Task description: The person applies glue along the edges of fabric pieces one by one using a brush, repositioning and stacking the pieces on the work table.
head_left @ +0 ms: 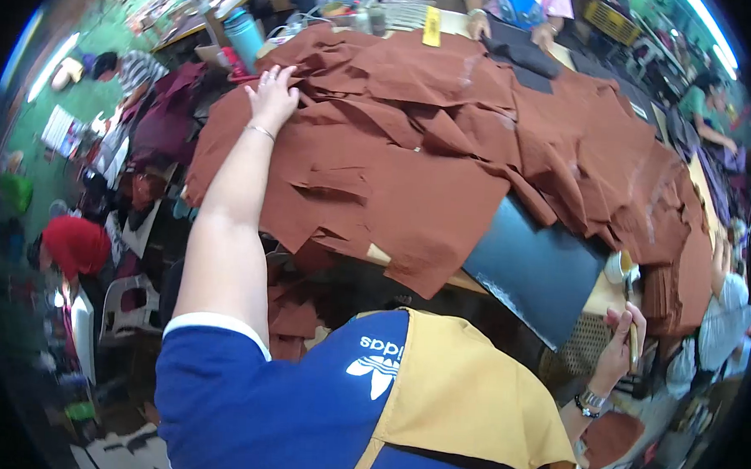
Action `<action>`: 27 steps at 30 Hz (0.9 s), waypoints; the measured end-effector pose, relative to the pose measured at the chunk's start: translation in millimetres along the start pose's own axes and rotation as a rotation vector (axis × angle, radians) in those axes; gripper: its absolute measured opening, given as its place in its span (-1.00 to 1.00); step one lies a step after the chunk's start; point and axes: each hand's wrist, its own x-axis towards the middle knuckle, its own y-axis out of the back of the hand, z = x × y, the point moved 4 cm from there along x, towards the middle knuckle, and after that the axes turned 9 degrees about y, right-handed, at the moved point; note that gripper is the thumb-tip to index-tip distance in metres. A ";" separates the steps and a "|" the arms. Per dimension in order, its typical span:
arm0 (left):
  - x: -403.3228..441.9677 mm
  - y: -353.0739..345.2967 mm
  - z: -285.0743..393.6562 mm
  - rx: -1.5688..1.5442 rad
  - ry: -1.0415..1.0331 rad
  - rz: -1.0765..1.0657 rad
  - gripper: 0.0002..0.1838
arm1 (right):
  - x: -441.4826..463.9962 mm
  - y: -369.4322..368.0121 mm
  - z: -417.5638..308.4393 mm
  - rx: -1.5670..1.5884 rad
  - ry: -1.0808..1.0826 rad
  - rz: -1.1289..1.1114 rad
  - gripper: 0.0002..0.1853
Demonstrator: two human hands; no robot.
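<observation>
Brown fabric pieces lie heaped and overlapping across the table. My left hand rests on the cloth at the upper left, its fingers spread and holding nothing. At the lower right, my right hand is closed around a brush with a wooden handle. The brush's tip points up at a small white cup on the table edge; whether it touches the cup I cannot tell. Left of the cup, a dark glossy sheet lies partly under the brown fabric and hangs over the edge.
A blue bottle stands at the table's back left. A yellow tag lies on the fabric's far side, near a co-worker's hands and dark cloth. Other people sit left and right. A white chair is at the left.
</observation>
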 end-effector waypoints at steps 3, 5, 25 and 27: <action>19.3 -11.6 21.9 0.200 -0.097 -0.062 -0.53 | -10.9 15.5 -10.4 -0.077 -0.006 -0.010 -0.76; 27.4 -9.8 31.7 0.266 -0.139 -0.127 -0.67 | -20.7 21.2 -15.6 -0.051 -0.060 0.052 -0.78; -166.3 -47.8 243.6 -1.225 -0.101 -0.208 -0.56 | -24.4 2.2 -37.1 0.036 -0.006 0.127 -0.82; -192.6 -2.2 258.7 -1.260 -0.247 -0.283 -0.73 | -24.6 -12.6 -29.8 0.241 -0.013 0.103 -0.77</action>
